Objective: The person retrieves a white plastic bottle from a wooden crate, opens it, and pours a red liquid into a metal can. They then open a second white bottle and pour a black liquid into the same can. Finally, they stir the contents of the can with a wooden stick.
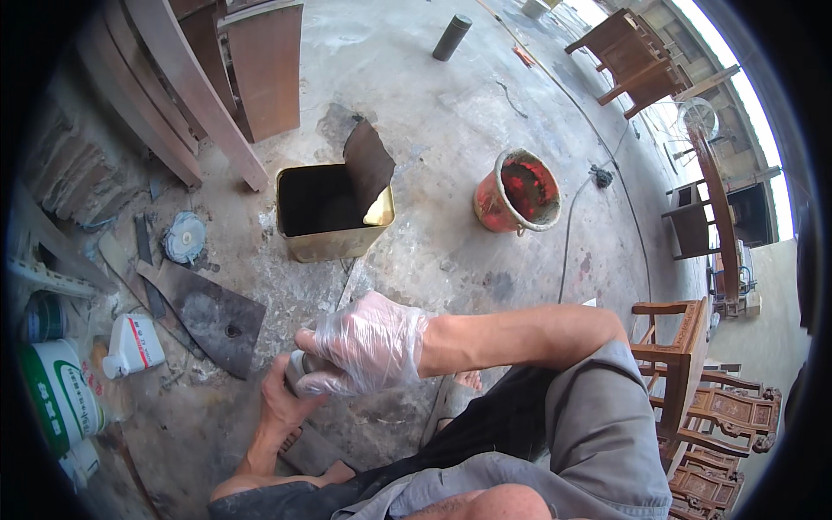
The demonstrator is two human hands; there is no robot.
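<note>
I have the right hand (368,341), in a clear plastic glove, closed over one side of a small grey rounded object (300,367), while the bare left hand (279,400) grips it from the other; the fingers cover so much that I cannot tell whether it is a can, a jar or something else. Two hands clamped on it probably keep it from turning or slipping, and the glove likely keeps the right skin clean. That object sits on the body side of my landmark, the open square metal tin (334,248), well within reach of it. The tin's cut lid (369,165) stands bent up at its right, which I judge leaves the mouth free. Right of the tin, I see a red-stained bucket (494,208), also open-topped and easily reached. Left of the tin and nearer the body lie a dark flat plate (212,314) and a white bottle with a red stripe (135,345), apparently set aside. Behind the tin, to its left, wooden panels (267,74) stand upright, perhaps to save room; far to its right are carved wooden chairs (728,414).
</note>
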